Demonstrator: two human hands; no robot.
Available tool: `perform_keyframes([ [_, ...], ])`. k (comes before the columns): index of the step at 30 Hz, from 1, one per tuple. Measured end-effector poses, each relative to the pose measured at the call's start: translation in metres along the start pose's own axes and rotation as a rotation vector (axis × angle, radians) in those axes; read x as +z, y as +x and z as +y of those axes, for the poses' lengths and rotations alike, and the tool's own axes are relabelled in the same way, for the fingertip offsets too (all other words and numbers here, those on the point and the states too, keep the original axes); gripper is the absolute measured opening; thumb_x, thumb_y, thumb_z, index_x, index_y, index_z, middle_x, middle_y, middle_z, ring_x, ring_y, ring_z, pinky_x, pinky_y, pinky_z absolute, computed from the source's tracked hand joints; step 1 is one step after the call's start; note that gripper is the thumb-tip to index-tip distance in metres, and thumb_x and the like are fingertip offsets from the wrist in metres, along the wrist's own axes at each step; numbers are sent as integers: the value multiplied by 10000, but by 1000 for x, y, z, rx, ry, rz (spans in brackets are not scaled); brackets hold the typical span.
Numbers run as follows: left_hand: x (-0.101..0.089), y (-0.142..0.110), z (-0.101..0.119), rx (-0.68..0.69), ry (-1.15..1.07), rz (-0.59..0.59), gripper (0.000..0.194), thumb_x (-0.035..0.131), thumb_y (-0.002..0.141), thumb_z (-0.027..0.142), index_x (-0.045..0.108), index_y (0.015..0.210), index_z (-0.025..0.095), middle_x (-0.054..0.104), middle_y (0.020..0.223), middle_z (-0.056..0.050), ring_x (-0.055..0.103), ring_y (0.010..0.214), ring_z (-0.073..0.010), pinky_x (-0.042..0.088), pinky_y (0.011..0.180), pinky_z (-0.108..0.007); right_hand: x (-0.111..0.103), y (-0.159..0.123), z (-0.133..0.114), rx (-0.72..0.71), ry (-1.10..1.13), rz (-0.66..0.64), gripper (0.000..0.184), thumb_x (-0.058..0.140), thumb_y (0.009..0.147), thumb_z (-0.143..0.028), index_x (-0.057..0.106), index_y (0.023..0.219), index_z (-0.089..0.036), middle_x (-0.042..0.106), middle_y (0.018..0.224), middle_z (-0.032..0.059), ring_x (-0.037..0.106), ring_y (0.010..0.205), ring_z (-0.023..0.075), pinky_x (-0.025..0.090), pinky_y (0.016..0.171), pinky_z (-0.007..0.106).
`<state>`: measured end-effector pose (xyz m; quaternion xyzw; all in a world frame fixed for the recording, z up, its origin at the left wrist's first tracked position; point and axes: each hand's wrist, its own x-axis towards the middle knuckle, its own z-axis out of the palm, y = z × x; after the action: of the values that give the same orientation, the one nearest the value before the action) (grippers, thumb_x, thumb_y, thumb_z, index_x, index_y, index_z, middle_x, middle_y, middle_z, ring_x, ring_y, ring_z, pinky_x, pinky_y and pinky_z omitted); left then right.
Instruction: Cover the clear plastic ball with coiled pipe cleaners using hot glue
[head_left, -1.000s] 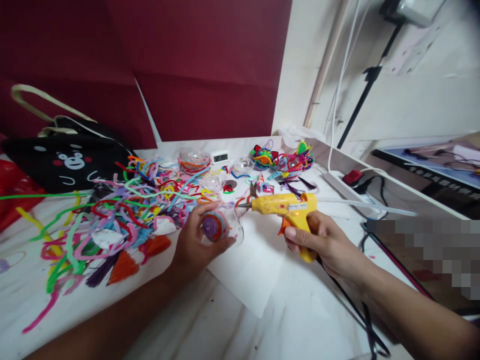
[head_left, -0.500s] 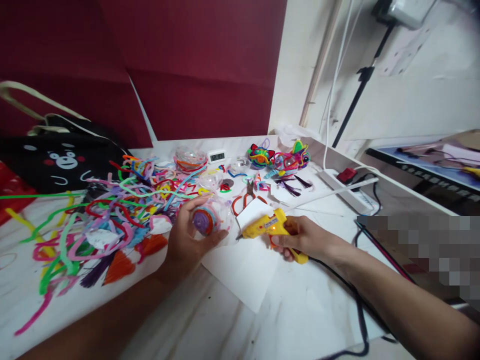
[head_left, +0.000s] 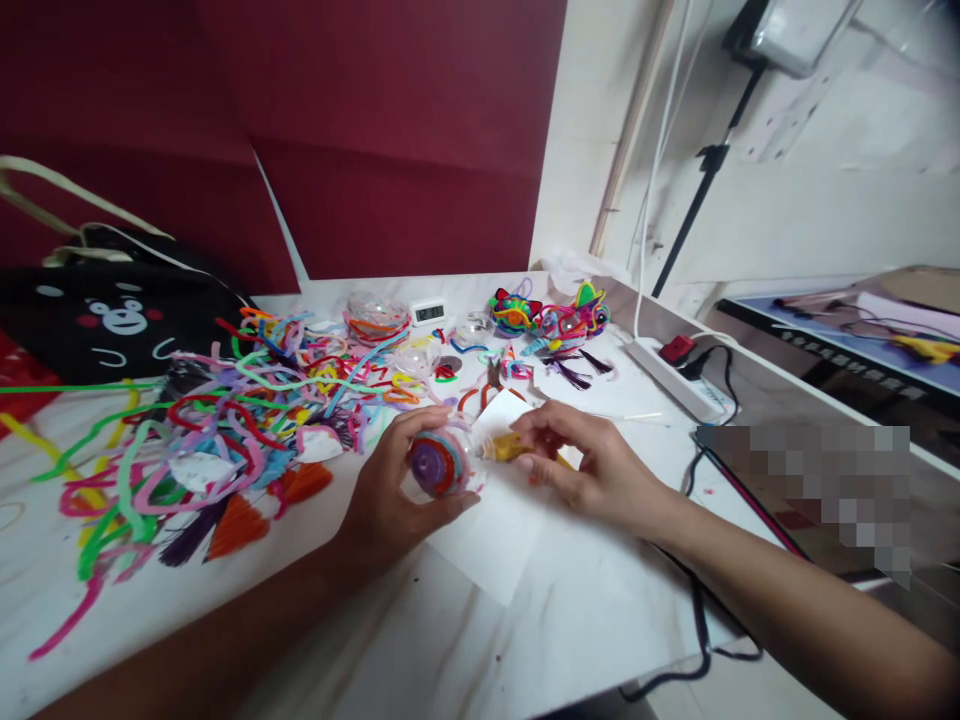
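My left hand (head_left: 397,480) is wrapped round a clear plastic ball (head_left: 477,472), whose near end carries coiled pipe cleaners (head_left: 435,464) in purple, orange and blue. Close to its right, my right hand (head_left: 574,455) is closed round a yellow hot glue gun (head_left: 507,447), its front end toward the ball. Fingers hide most of the gun's body and its trigger. Whether the nozzle touches the ball I cannot tell. A white paper sheet (head_left: 487,560) lies beneath both hands. Behind them are scissors with orange handles (head_left: 472,402), partly covered.
Tangled pipe cleaners (head_left: 225,420) and orange tassels (head_left: 238,530) spread across the left. Finished colourful ornaments (head_left: 574,320), a small digital clock (head_left: 429,313) and more clear shells (head_left: 379,318) stand at the back. On the right are a power strip (head_left: 675,378) and a black cable (head_left: 701,620).
My right hand has dipped with the glue gun, then brought it nearer the ball, and its grip now covers more of the body. The left hand still holds the ball, slightly turned.
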<state>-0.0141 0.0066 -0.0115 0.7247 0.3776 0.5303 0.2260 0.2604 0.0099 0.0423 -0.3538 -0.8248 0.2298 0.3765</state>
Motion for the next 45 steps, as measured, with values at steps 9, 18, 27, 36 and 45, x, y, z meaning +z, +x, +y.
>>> perform_keyframes([
  [9,3,-1,11,204,43,-75,695,954,800,307,607,1402,336,708,1440,-97,696,1368,-337,599,1164,-513,25,9,-12,-418,39,110,446,705,1063,-278,606,1497,-278,705,1354,152,690,1274,288,608,1062,505],
  [18,4,-2,13,197,9,-88,712,964,784,271,622,1406,338,711,1437,-94,702,1353,-331,606,1145,-491,28,1,-7,-423,22,104,478,696,1071,-271,585,1535,-254,707,1392,177,694,1298,296,611,1049,510],
  [27,4,-2,14,205,21,-110,715,958,791,278,604,1406,366,712,1425,-90,710,1340,-347,615,1136,-537,29,-1,-8,-432,-17,100,436,682,1077,-273,604,1505,-250,711,1388,171,705,1284,293,618,1044,507],
  [36,5,-4,15,175,-11,-88,719,980,749,263,657,1386,343,737,1403,-89,725,1314,-339,629,1111,-494,30,-3,-7,-453,-71,95,444,630,1097,-281,569,1537,-269,708,1406,168,696,1305,308,613,1053,539],
  [45,4,-4,16,193,42,-101,716,951,805,296,608,1431,342,717,1421,-97,714,1331,-329,619,1130,-484,34,-5,-8,-465,-106,114,449,599,1108,-276,549,1554,-264,712,1393,168,691,1302,318,605,1059,558],
])
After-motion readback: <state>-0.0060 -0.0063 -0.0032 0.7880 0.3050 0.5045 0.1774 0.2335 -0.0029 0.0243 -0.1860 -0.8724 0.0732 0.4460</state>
